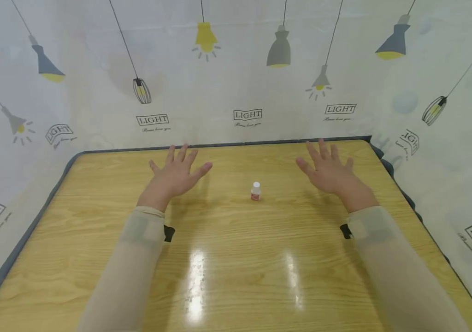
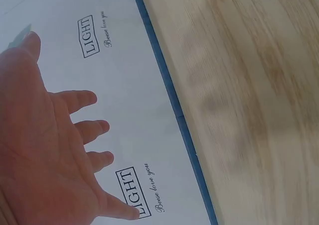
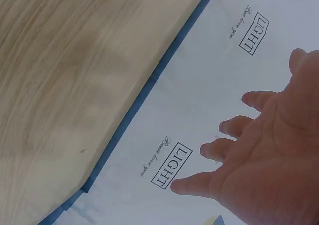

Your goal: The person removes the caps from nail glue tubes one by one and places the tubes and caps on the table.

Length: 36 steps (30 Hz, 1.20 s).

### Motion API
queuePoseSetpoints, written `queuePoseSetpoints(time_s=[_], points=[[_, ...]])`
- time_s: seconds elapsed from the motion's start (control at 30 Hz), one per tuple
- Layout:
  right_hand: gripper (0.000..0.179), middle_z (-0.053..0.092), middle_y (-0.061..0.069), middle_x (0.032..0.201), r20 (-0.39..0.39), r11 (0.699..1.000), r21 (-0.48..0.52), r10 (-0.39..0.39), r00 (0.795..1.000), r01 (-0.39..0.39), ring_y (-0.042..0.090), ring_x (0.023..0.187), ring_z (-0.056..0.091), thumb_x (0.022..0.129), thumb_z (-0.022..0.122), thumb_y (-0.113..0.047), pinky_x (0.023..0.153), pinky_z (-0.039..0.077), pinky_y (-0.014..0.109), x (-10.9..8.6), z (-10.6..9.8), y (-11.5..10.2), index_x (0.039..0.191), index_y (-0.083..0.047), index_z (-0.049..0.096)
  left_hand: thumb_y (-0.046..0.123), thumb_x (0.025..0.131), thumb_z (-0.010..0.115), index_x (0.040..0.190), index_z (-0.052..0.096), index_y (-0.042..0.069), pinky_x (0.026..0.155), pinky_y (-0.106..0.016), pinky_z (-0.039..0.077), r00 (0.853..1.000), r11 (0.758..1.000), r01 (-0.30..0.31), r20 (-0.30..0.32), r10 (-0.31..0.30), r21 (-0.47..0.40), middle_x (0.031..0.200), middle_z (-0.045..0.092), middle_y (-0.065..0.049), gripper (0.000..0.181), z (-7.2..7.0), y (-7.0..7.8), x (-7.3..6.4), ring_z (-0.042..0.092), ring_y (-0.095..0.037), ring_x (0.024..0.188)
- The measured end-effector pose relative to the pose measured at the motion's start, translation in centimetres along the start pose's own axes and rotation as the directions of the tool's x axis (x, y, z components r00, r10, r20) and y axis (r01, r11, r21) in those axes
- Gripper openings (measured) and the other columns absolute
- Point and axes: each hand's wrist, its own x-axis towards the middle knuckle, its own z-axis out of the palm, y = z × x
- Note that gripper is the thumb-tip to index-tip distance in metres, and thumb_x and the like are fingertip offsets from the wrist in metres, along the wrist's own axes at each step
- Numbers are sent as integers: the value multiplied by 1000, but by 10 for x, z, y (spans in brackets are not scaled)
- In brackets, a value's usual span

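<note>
A small white bottle (image 1: pixel 256 191) with a white cap and a red label stands upright on the wooden table, between the two hands in the head view. To its left, my left hand (image 1: pixel 176 174) is held over the table with fingers spread and nothing in it. My right hand (image 1: pixel 330 170) is on the other side of the bottle, likewise spread and holding nothing. Both wrist views show bare palms, the left hand (image 2: pixel 45 140) and the right hand (image 3: pixel 274 145), with fingers stretched apart. Neither hand touches the bottle.
The glossy wooden table (image 1: pixel 236 258) has a dark edge strip (image 1: pixel 244 144) along its back. A white wall covering (image 1: pixel 236 74) printed with lamps and LIGHT lettering encloses the back and both sides. Each wrist has a small black piece on its inner side.
</note>
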Motion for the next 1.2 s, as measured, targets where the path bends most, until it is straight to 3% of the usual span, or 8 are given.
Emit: queuePoseSetpoints(time_s=[0.17, 0.33, 0.5, 0.67, 0.8, 0.9, 1.03, 1.2], points=[[92, -24, 15, 177, -16, 1000, 15, -22, 1000, 22, 51, 162, -20, 101, 11, -83, 115, -12, 88, 0, 1, -12, 171, -28, -13, 93, 94, 14, 173, 10, 25, 112, -91, -12, 1000, 1000, -15, 6, 15, -6, 182, -7, -9, 104, 3, 6, 1, -17, -41, 166], [91, -19, 15, 178, -16, 996, 70, -46, 999, 47, 49, 163, -15, 103, 15, -81, 116, -12, 88, 1, 2, -28, 171, -28, -13, 90, 97, 23, 173, 15, 26, 117, -89, -3, 1000, 999, -30, 5, 31, -30, 182, -4, -8, 100, 6, 16, 1, -9, -42, 167], [89, -8, 17, 180, -32, 990, 120, -74, 997, 77, 47, 165, -10, 105, 27, -76, 119, -8, 85, 2, 7, -45, 172, -28, -7, 74, 103, 47, 170, 27, 21, 124, -80, 18, 994, 991, -101, 23, 103, -88, 180, 12, -14, 89, 15, 34, 9, 9, -47, 166], [87, 17, 19, 179, -79, 983, 135, -115, 990, 125, 46, 165, 15, 107, 47, -66, 127, 15, 77, 6, 20, -59, 173, -21, 13, 50, 100, 72, 164, 43, 15, 128, -60, 34, 974, 953, -198, 63, 218, -227, 169, 40, -18, 78, 32, 54, 21, 38, -41, 156], [77, 48, 18, 164, -92, 965, 232, -103, 990, 122, 42, 149, 48, 105, 62, -54, 118, 45, 63, 6, 31, -71, 167, -17, 35, 38, 96, 80, 157, 52, 14, 111, -50, 52, 960, 914, -212, 102, 261, -346, 145, 62, -15, 71, 48, 65, 31, 62, -31, 130], [68, 64, 16, 146, -72, 945, 308, -93, 993, 110, 36, 129, 63, 104, 68, -47, 101, 58, 53, 5, 40, -82, 161, -16, 47, 36, 94, 83, 150, 61, 15, 92, -42, 56, 957, 901, -199, 119, 263, -385, 127, 69, -11, 64, 59, 69, 37, 64, -26, 109], [58, 71, 12, 128, -55, 926, 362, -94, 994, 107, 29, 110, 68, 103, 71, -40, 87, 59, 41, 6, 51, -92, 153, -13, 57, 34, 92, 85, 141, 69, 15, 76, -33, 52, 953, 885, -187, 140, 269, -426, 108, 71, -3, 55, 69, 74, 41, 61, -19, 91], [50, 72, 13, 117, -46, 896, 436, -72, 996, 85, 25, 93, 66, 104, 72, -30, 74, 55, 33, 5, 63, -96, 149, -10, 61, 24, 94, 83, 143, 66, 14, 53, -26, 42, 923, 820, -132, 233, 307, -557, 65, 59, 2, 53, 78, 76, 45, 47, -12, 53]])
